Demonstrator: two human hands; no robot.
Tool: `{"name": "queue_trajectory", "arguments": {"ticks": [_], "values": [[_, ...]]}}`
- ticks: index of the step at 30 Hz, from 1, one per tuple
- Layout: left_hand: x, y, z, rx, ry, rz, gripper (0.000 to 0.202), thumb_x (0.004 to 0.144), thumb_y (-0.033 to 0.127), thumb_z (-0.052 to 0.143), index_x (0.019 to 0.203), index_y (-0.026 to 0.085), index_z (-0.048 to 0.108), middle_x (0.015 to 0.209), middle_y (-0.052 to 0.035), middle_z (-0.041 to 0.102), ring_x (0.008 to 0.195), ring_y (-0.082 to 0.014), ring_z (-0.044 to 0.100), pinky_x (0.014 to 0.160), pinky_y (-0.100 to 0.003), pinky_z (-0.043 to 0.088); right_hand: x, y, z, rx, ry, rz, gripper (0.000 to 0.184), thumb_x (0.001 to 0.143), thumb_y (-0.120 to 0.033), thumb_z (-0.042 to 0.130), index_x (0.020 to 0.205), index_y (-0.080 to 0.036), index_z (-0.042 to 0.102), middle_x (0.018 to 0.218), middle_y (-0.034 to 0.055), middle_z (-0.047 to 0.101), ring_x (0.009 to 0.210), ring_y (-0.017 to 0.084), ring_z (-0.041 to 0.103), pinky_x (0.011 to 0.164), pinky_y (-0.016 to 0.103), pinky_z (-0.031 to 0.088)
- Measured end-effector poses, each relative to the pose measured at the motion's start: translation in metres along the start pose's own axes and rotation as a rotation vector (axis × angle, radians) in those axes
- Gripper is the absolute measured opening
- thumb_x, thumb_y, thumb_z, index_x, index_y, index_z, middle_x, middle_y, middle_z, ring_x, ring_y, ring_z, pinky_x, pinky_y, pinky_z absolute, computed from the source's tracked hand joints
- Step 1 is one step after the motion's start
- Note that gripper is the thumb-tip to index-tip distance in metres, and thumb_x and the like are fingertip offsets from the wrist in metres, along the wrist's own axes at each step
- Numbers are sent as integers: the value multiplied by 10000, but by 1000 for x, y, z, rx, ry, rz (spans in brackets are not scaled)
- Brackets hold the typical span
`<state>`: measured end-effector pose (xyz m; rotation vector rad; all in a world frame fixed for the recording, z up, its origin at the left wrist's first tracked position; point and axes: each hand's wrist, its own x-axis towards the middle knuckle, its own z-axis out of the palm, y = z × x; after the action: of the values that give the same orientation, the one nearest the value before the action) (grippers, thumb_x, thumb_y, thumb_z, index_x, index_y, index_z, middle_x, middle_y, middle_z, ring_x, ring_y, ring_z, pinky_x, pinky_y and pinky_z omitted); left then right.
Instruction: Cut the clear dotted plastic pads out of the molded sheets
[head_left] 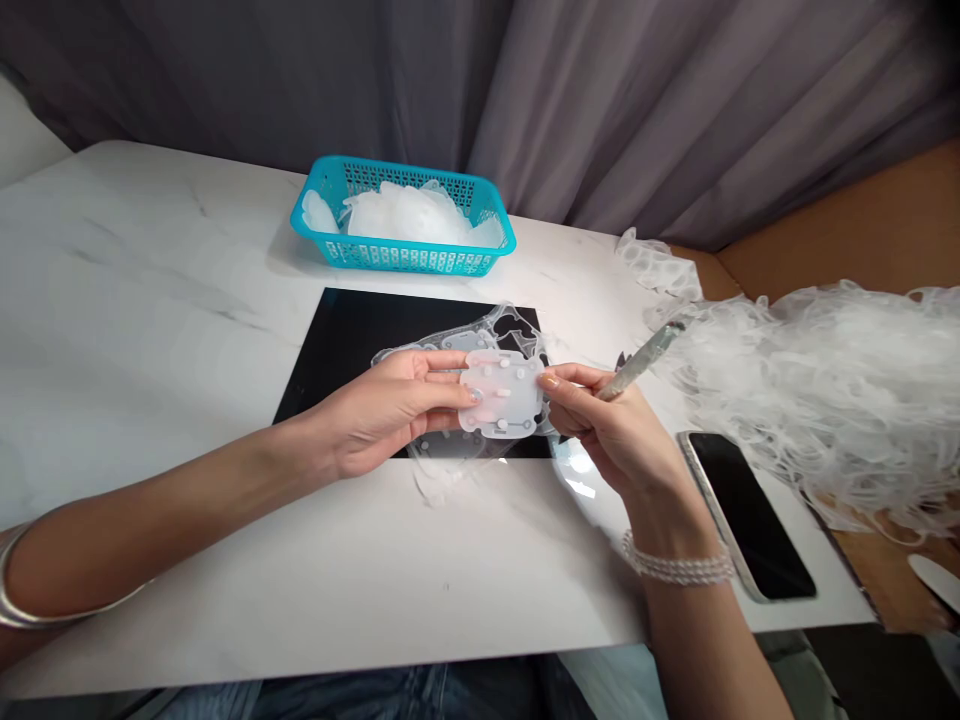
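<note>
A silver bangle [16, 612] rings the left forearm [247, 475]; strands of pale, shiny beads [679, 570] circle the right wrist [675, 520]. The left hand [382, 405] shows a silvery thumbnail [475, 395]. Dark blue, denim-like cloth [420, 692] covers the lap.

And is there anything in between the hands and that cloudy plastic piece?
Nothing visible is. The left hand holds the cloudy plastic piece, and the right hand's fingertips are at its right edge. The slim tool in the right hand sticks out away from the piece.
</note>
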<state>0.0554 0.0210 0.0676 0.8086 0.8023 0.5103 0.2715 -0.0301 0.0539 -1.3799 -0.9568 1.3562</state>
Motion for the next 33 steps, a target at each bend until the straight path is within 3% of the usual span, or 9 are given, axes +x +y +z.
{"name": "queue_trajectory", "arguments": {"ticks": [11, 16, 23, 33], "values": [[6, -4, -10, 61, 27, 58, 479, 796, 114, 765, 1261, 160, 662, 1206, -110, 724, 1126, -206, 672, 1024, -292, 508, 1, -1, 0, 1, 35, -7, 251, 738, -365, 813, 767, -145, 697, 532, -89, 270, 522, 70, 195, 528, 292, 118], [7, -5, -9, 83, 55, 47, 425, 804, 175, 774, 1216, 124, 684, 1112, -115, 748, 999, -185, 690, 965, -298, 523, 1, -1, 0, 23, 51, -12, 262, 722, -363, 825, 749, -145, 680, 527, -91, 276, 515, 68, 198, 519, 287, 118], [7, -8, -11, 163, 98, 21, 664, 717, 173, 842, 1332, 133, 595, 932, -85, 769, 870, -174, 707, 889, -290, 527, 2, 2, 2, 23, 59, -19, 258, 737, -364, 817, 754, -146, 680, 536, -89, 281, 519, 65, 196, 520, 283, 118], [9, -7, -13, 140, 98, 44, 497, 770, 100, 758, 1252, 130, 642, 999, -112, 761, 917, -174, 700, 922, -292, 517, 1, 1, 1, 7, 93, -44, 265, 729, -379, 819, 737, -161, 669, 532, -91, 264, 516, 74, 184, 507, 279, 129]]}}
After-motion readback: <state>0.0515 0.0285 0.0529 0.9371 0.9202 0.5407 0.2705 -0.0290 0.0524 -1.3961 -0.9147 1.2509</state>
